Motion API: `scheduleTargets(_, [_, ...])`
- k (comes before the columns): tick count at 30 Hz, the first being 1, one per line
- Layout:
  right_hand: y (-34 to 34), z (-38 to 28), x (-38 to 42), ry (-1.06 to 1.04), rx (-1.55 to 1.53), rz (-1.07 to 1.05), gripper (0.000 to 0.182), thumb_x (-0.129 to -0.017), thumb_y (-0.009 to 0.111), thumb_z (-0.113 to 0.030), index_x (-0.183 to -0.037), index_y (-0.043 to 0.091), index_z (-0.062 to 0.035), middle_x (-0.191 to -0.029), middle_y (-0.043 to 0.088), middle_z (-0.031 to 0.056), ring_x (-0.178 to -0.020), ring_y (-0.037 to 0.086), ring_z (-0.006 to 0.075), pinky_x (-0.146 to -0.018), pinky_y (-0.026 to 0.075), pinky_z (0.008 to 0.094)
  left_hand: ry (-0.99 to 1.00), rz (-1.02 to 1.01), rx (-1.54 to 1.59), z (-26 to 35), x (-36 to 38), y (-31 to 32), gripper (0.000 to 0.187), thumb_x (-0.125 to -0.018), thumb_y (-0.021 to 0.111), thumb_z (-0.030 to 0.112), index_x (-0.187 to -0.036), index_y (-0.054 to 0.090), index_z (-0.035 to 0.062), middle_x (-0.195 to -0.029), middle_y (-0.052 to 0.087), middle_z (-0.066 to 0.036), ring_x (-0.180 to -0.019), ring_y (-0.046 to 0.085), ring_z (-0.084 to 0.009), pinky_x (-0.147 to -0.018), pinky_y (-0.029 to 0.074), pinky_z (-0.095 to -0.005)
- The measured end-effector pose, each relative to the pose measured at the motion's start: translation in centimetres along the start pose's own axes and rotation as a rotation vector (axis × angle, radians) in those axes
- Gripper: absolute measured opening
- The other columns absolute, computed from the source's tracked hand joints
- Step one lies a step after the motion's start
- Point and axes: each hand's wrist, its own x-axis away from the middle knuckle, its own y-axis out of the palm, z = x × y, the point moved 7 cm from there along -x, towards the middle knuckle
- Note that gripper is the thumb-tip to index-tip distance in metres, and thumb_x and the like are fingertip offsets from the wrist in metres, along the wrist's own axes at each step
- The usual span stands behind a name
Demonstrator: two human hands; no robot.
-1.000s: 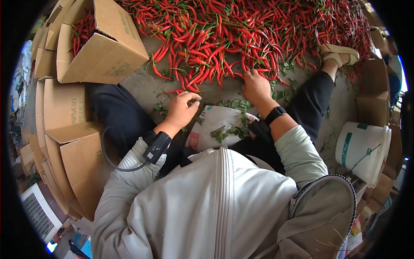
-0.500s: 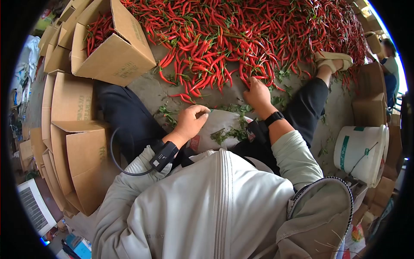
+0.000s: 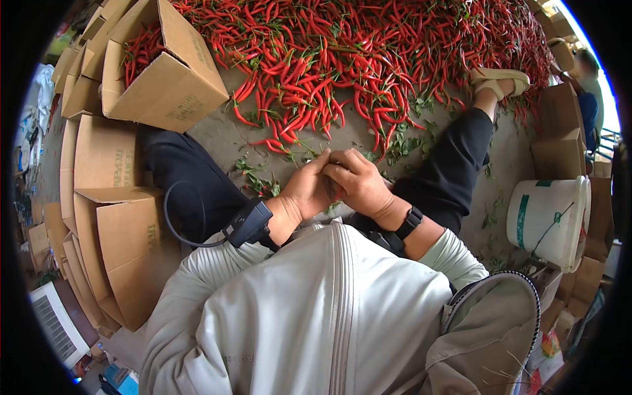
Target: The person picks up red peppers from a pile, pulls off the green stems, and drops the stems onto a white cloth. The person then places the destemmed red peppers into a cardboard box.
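My left hand (image 3: 307,187) and my right hand (image 3: 359,181) meet in front of my body, fingers touching. A bit of red shows between them, mostly hidden by the fingers, perhaps a chili. The fingers of both hands are curled. Just beyond lies a wide heap of red chilies (image 3: 309,85) with green stems, spread on the grey floor. Loose green leaves (image 3: 403,146) are scattered near its edge.
An open cardboard box (image 3: 174,89) holding chilies stands at upper left, above more empty boxes (image 3: 128,250). A white bucket (image 3: 543,224) is on the right. My sandaled foot (image 3: 500,84) rests beside the heap. Another person (image 3: 588,99) is at far right.
My right hand has moved back from the edge of the chili heap to my left hand. My left hand has shifted slightly right, and the two now touch.
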Motion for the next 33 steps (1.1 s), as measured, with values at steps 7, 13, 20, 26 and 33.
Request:
scheduleTargets(7, [0.4,6.7,-1.6,0.182,-0.05,-0.102,0.03,-0.057,0.055,0.002,-0.086,0.06,-0.0045,-0.093,0.058,0.0119,-0.093,0.052,0.031,-0.079,0.044,0.0365,0.218,0.22,-0.092,3.0,0.4,-3.3,0.022,-0.09,0.047,0.023,-0.105,0.051,0.0075,-0.087,0.059,-0.005,-0.078,0.056,-0.0164,-0.067,0.046,-0.0327])
scheduleTargets(13, [5.4,14.5,-2.0,0.472,0.256,-0.148,0.036,-0.07,0.059,-0.014,-0.106,0.056,-0.0078,-0.109,0.053,0.0119,-0.099,0.05,0.0317,-0.087,0.041,0.0374,0.259,0.264,-0.26,4.3,1.1,-4.7,0.014,-0.087,0.052,0.018,-0.099,0.054,0.0102,-0.078,0.055,-0.003,-0.064,0.048,-0.012,-0.058,0.041,-0.0259])
scheduleTargets(20, [4.9,14.9,-0.6,0.479,0.165,0.034,0.026,-0.072,0.057,-0.009,-0.098,0.06,-0.0079,-0.098,0.058,0.0101,-0.089,0.055,0.0286,-0.077,0.046,0.0357,0.248,0.373,-0.301,4.9,1.4,-6.4,0.012,-0.082,0.059,0.014,-0.093,0.057,0.0093,-0.059,0.044,0.004,-0.045,0.036,-0.0058,-0.044,0.03,-0.0208])
scheduleTargets(26, [4.2,11.8,1.3,0.937,-0.795,0.234,0.015,-0.075,0.06,0.004,-0.089,0.055,0.0018,-0.077,0.061,0.0037,-0.07,0.059,0.009,-0.062,0.047,0.0221,0.332,0.459,-0.445,5.7,0.6,-5.5,0.02,-0.079,0.064,0.016,-0.096,0.057,0.0082,-0.06,0.043,0.007,-0.045,0.034,-0.0043,-0.042,0.028,-0.0201])
scheduleTargets(33, [3.3,5.4,1.8,0.901,-0.95,0.06,0.014,-0.079,0.058,0.0,-0.093,0.055,0.002,-0.08,0.06,0.0043,-0.067,0.056,0.0083,-0.059,0.047,0.0218,0.442,0.349,-0.628,5.4,0.9,-0.8,0.02,-0.079,0.065,0.014,-0.094,0.06,0.0026,-0.065,0.048,0.006,-0.047,0.035,-0.0015,-0.043,0.027,-0.018])
